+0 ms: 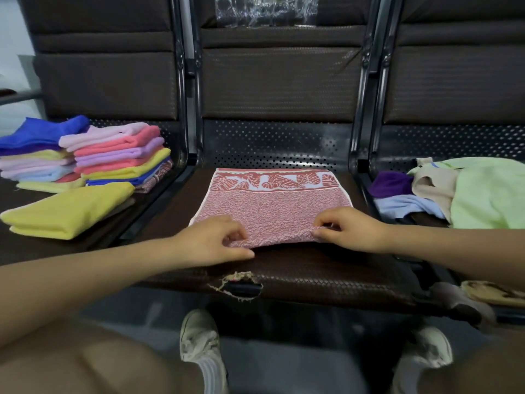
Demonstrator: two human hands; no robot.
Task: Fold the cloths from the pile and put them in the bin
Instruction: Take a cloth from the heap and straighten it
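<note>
Head view: a dark bench seat (pixel 284 268) carries a pink towel (pixel 270 206) lying flat in the middle. It looks soft, light and floppy, best taken at its corners. The left hand (pixel 211 241) and right hand (pixel 349 227) each pinch its near edge.

You've got bare seat (pixel 284 268) in front of the pink towel (pixel 270 206) & behind it. Left side: folded stacks (pixel 113 155) & a yellow cloth (pixel 71 211) block the way. Right side: the loose pile (pixel 460 191) does. Metal bars (pixel 187 109) stand between seats.
</note>
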